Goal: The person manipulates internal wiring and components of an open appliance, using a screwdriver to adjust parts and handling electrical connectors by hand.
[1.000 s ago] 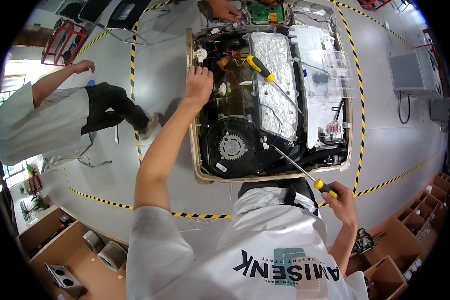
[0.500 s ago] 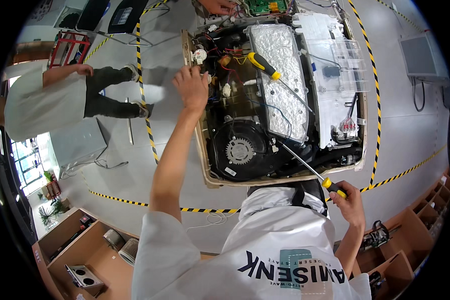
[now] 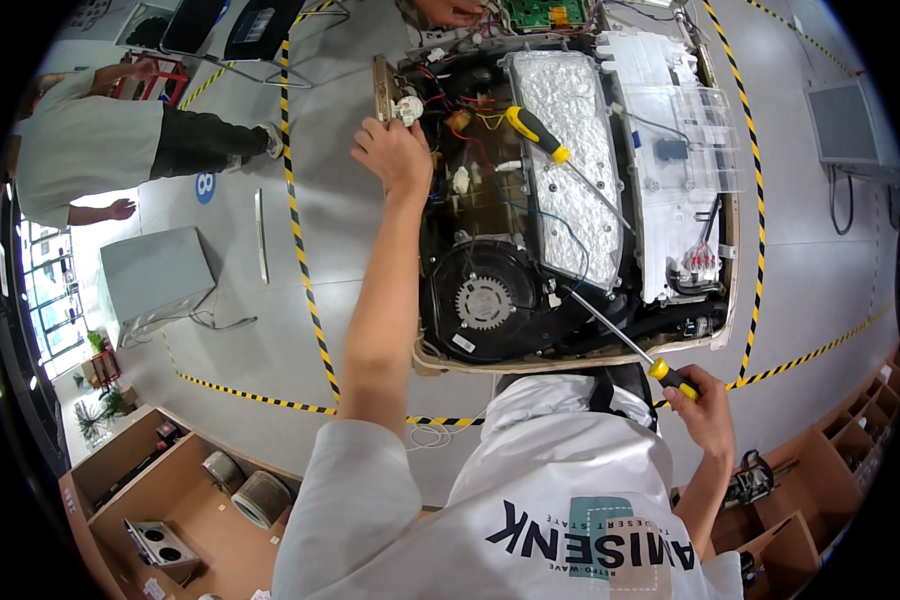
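Note:
An opened appliance [image 3: 422, 360] with a pale frame contains a black fan housing [image 3: 440, 300], foil-covered panel [image 3: 570, 220], white plastic part [image 3: 660, 250] and wires. My left hand [image 3: 395, 160] is at its upper left edge, fingers curled just below a round white component [image 3: 408, 110]; what they grip is hidden. My right hand [image 3: 700, 405], below the lower right corner, grips a yellow-and-black screwdriver [image 3: 674, 378], whose shaft angles up-left into the appliance, near a small white connector at the fan housing. A second screwdriver [image 3: 535, 128] lies diagonally across the foil panel.
A co-worker [image 3: 100, 140] is at the left beside a grey box [image 3: 155, 275]. Another person's hand [image 3: 450, 12] is at a green circuit board [image 3: 540, 14]. Chairs [image 3: 250, 35] stand upper left, a grey cabinet [image 3: 845, 125] right. Brown compartment boxes [image 3: 150, 470] line the lower corners.
My left hand has shifted up toward the round white component. The co-worker at left has walked farther up the view. My right hand still holds the screwdriver at a similar angle.

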The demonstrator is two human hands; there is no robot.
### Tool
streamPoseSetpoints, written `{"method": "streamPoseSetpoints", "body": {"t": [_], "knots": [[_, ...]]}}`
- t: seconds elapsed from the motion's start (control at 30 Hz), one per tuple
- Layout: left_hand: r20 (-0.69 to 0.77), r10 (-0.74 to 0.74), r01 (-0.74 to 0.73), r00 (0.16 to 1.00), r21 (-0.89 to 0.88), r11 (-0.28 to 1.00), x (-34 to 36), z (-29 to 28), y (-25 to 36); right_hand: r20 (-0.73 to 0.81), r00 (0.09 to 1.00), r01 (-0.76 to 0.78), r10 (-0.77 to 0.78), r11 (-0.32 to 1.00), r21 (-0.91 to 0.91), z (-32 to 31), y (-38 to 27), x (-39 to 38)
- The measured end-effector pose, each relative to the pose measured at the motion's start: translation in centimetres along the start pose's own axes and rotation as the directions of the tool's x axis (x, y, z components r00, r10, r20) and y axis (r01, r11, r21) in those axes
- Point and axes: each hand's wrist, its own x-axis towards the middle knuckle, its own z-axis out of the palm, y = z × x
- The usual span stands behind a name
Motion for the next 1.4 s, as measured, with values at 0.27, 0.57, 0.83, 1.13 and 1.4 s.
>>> {"method": "streamPoseSetpoints", "body": {"t": [0.27, 0.57, 0.83, 1.13, 1.4], "knots": [[-0.016, 0.033, -0.034, 0.999, -0.066, 0.997, -0.1, 0.9, -0.4, 0.005, 1.000, -0.028, 0.028, 1.000, -0.014, 0.2, -0.2, 0.1], [0.032, 0.077, -0.073, 0.996, -0.118, 0.990, -0.3, 0.3, -1.1, 0.008, 1.000, -0.026, 0.026, 1.000, 0.014, 0.3, -1.0, 0.5], [0.000, 0.165, -0.157, 0.986, -0.303, 0.940, 0.2, 0.5, -3.0, 0.004, 1.000, 0.006, -0.006, 0.999, -0.045, 0.5, -0.9, 1.0], [0.087, 0.355, -0.293, 0.931, -0.404, 0.866, 2.3, 0.6, -4.4, 0.020, 1.000, -0.010, 0.011, 0.998, -0.062, 0.5, -2.1, 1.3], [0.091, 0.420, -0.342, 0.903, -0.440, 0.830, 2.9, 0.9, -5.0, 0.031, 0.999, -0.013, 0.015, 0.997, -0.072, 0.8, -2.8, 1.7]]}}
